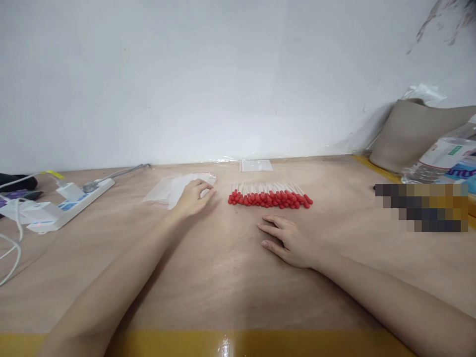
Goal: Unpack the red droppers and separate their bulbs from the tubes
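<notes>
the left hand (194,197) is resting over flat, clear plastic bags (160,191), fingers loosely apart; the right hand (289,241) is lying, fingers spread, on the brown tabletop (223,292), near thin, pale, red-tipped sticks (269,199) that are forming a row; a single clear bag (256,165) is lying beyond them

Indoor workspace: brown table (208,297), power strip (82,202), white wall (223,74).
</notes>
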`<action>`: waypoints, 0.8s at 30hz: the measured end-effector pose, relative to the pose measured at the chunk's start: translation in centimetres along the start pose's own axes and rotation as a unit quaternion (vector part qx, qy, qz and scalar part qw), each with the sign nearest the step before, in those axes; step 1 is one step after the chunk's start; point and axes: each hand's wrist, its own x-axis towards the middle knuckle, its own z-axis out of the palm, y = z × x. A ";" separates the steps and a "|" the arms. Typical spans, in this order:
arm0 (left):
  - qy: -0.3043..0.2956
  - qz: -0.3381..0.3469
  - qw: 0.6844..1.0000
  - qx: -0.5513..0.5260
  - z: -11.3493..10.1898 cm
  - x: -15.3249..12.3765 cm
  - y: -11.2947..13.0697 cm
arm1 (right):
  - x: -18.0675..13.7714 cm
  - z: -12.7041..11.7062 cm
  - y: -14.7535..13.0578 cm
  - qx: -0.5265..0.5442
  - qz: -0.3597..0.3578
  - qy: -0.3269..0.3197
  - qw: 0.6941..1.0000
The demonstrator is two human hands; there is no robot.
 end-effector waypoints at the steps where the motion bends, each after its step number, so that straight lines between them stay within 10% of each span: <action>1: 0.029 0.004 1.000 -0.006 0.3 0.4 1.4 | 0.0 0.0 0.0 0.000 -0.002 0.003 1.000; 6: 0.015 -0.012 1.000 0.008 2.5 2.0 6.0 | 0.1 0.0 0.0 -0.001 -0.004 0.006 1.000; 13: 0.052 -0.062 0.997 0.015 3.7 2.6 5.9 | 0.0 0.2 0.1 0.004 -0.004 0.010 1.000; 18: 0.147 -0.009 0.988 -0.053 2.4 -0.8 5.2 | 0.1 0.0 -0.2 0.039 -0.003 0.062 0.997; 24: 0.059 0.109 0.985 -0.124 1.6 -6.4 5.3 | 0.8 0.5 -0.6 0.017 0.002 0.233 0.972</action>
